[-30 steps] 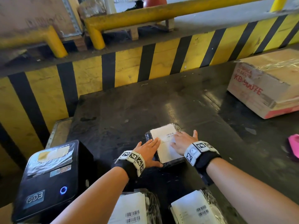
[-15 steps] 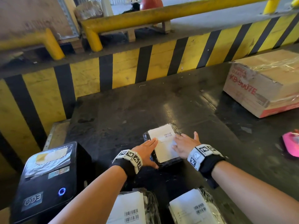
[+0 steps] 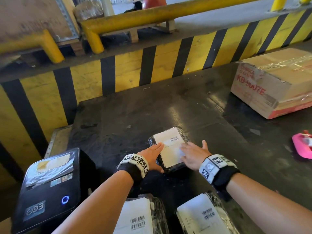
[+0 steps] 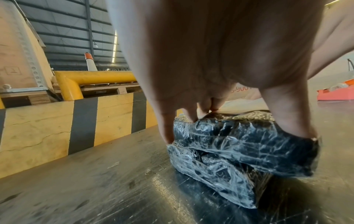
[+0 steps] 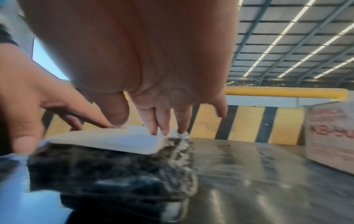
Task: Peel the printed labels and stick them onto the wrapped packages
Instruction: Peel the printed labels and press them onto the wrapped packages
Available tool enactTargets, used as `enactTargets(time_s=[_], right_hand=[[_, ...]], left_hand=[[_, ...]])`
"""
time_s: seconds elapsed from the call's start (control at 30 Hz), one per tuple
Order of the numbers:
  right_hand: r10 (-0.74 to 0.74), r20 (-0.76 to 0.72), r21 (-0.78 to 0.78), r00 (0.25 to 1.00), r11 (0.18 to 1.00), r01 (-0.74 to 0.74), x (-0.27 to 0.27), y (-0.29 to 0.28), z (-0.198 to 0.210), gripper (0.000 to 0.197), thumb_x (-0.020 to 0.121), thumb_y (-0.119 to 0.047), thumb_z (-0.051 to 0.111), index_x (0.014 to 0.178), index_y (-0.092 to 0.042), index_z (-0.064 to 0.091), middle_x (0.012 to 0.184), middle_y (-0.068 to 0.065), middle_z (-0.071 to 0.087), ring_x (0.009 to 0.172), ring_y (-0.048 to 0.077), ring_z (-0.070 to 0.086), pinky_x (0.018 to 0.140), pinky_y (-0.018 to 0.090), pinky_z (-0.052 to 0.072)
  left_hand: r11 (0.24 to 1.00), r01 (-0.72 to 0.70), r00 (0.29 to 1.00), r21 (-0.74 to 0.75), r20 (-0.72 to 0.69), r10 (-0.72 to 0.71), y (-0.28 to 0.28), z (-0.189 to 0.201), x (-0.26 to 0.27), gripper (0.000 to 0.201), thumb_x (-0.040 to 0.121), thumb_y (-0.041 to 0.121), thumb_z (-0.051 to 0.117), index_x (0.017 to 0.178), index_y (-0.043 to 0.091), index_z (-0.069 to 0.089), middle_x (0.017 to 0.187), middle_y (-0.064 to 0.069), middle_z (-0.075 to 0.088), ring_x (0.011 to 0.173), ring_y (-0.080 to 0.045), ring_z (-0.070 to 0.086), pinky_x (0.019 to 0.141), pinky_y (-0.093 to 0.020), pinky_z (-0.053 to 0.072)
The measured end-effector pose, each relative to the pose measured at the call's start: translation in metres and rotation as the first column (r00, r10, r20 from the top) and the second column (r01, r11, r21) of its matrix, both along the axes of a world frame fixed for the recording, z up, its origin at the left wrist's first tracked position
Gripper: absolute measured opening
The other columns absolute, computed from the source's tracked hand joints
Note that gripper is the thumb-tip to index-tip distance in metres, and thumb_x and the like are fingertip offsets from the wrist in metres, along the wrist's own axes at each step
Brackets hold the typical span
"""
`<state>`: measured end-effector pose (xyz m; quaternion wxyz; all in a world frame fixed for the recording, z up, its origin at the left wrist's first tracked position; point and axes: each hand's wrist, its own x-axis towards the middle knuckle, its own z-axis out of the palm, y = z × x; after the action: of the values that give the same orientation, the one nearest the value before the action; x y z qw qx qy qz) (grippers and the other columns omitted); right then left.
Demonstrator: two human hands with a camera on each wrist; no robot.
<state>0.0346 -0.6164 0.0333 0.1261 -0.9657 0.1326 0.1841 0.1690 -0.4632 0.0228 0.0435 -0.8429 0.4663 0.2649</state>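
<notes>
The wrapped package lies straight ahead of me on the dark table, between my two hands, its long axis running away from me and leaning a little to the right; the white label already covers most of its top face; my left hand lies flat along its left edge with straight fingers spread down the plastic-wrapped side and the thumb at the near corner; my right hand is also flat, its fingertips pressing on the right part of the label, gripping nothing; both hands are about equally near, so I judge the smoothing can run outward from the middle along that axis, and the near right corner of the label looks not fully down in the right wrist view, though blur makes that uncertain; two more labelled packages sit close to my body; a black label printer stands at my left, a cardboard box far right, a pink object beside it; behind the table runs a yellow-and-black striped barrier under a warehouse roof.
</notes>
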Motion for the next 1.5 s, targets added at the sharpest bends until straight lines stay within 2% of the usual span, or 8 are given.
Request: enactTargets(time_s=[0.07,0.23,0.47,0.7,1.0,1.13,1.37,1.5], right_hand=[[0.083,0.066,0.020,0.994,0.996,-0.085,-0.001,0.025,-0.002,0.043,0.096,-0.030,0.036,0.138,-0.022,0.033,0.151,-0.007,0.026,0.143,0.019,0.018,0.110,0.066,-0.002],[0.225,0.052,-0.076,0.973,0.972,-0.221,-0.018,0.034,-0.023,0.067,0.096,-0.033,0.041,0.150,-0.024,0.001,0.159,-0.009,-0.006,0.147,0.017,-0.007,0.111,0.061,-0.008],[0.146,-0.011,-0.060,0.989,0.987,-0.147,-0.021,0.016,-0.003,0.062,0.096,-0.025,0.039,0.149,-0.019,0.007,0.159,-0.006,-0.002,0.147,0.017,-0.005,0.112,0.063,-0.007],[0.391,-0.043,-0.242,0.919,0.889,-0.390,-0.035,0.047,-0.030,0.075,0.096,-0.042,0.038,0.150,-0.016,-0.007,0.158,-0.001,-0.015,0.146,0.021,-0.009,0.110,0.064,-0.005],[0.281,0.087,-0.143,0.956,0.953,-0.267,-0.048,0.037,-0.014,0.076,0.092,-0.037,0.047,0.150,-0.015,0.003,0.159,-0.002,0.002,0.146,0.016,0.002,0.112,0.061,-0.005],[0.324,0.014,-0.176,0.946,0.932,-0.317,-0.044,0.051,-0.019,0.079,0.092,-0.040,0.046,0.150,-0.014,0.000,0.159,0.001,-0.006,0.147,0.019,-0.001,0.111,0.061,-0.007],[0.172,0.065,-0.166,0.983,0.973,-0.160,-0.062,0.032,-0.025,0.080,0.091,-0.036,0.049,0.150,-0.013,0.001,0.159,0.000,-0.008,0.147,0.015,-0.001,0.111,0.059,-0.010],[0.249,0.078,-0.143,0.965,0.961,-0.237,-0.056,0.049,-0.023,0.078,0.092,-0.038,0.047,0.150,-0.012,0.002,0.159,0.002,-0.006,0.147,0.016,-0.003,0.112,0.059,-0.009]], left_hand=[[1.000,-0.006,1.000,-0.003,0.001,0.006,0.000,0.000,0.000,0.110,0.078,0.048,0.070,0.152,0.017,-0.005,0.161,0.002,-0.004,0.148,-0.018,0.008,0.119,-0.040,0.019],[0.999,-0.019,1.000,-0.032,-0.001,0.019,0.002,0.002,-0.002,0.109,0.079,0.046,0.070,0.152,0.015,-0.004,0.161,-0.001,-0.002,0.148,-0.018,0.009,0.119,-0.035,0.018],[0.999,-0.016,1.000,-0.035,-0.020,0.016,0.002,0.004,-0.005,0.108,0.080,0.043,0.070,0.151,0.013,-0.006,0.161,-0.003,-0.003,0.148,-0.018,0.005,0.119,-0.033,0.012],[0.999,-0.013,1.000,-0.044,-0.015,0.013,0.003,0.008,-0.009,0.106,0.082,0.042,0.069,0.151,0.011,-0.005,0.161,-0.005,-0.002,0.148,-0.020,0.005,0.118,-0.032,0.011],[0.999,-0.023,1.000,-0.033,-0.017,0.022,0.002,0.010,-0.010,0.106,0.081,0.043,0.068,0.151,0.011,-0.005,0.161,-0.005,-0.001,0.148,-0.021,0.007,0.118,-0.034,0.013],[0.999,-0.033,0.999,-0.042,-0.026,0.032,0.001,0.012,-0.012,0.106,0.082,0.041,0.069,0.151,0.011,-0.005,0.161,-0.006,0.000,0.147,-0.021,0.008,0.118,-0.032,0.013],[0.999,-0.029,0.999,-0.021,-0.030,0.029,0.001,0.006,-0.008,0.107,0.082,0.043,0.068,0.151,0.013,-0.007,0.161,-0.004,-0.003,0.148,-0.020,0.006,0.118,-0.034,0.013],[1.000,-0.025,0.999,-0.020,-0.027,0.024,0.001,0.004,-0.007,0.108,0.081,0.044,0.069,0.151,0.013,-0.008,0.161,-0.005,-0.003,0.148,-0.021,0.006,0.120,-0.035,0.012]])
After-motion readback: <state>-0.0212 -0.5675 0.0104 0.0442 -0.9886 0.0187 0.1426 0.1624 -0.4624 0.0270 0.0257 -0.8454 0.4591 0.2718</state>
